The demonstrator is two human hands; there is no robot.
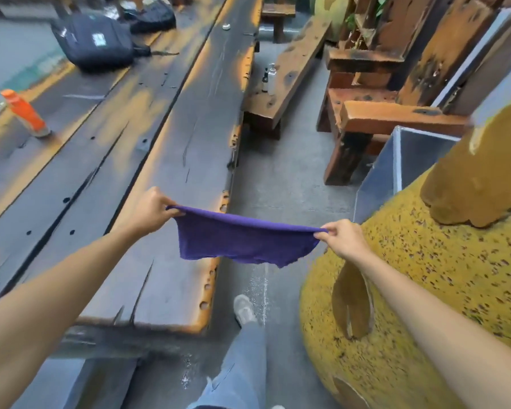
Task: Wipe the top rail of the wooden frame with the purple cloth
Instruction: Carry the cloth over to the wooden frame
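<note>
Both hands stretch the purple cloth (242, 239) flat in the air.

My left hand (152, 209) and right hand (344, 239) each pinch a top corner, likely to spread it before wiping. It hangs over the table (160, 160) edge; the frame's rail may be the wood (401, 116) ahead.

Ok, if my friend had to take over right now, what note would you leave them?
Left hand: pinches one top corner of the cloth.
Right hand: pinches the other corner.
The cloth hangs stretched between both hands, in the air over the edge of the long table, touching nothing.
Done: cloth picked up and spread.
Left: bring it to the frame's top rail and wipe along it. I cannot tell which piece of wood is the frame.
</note>
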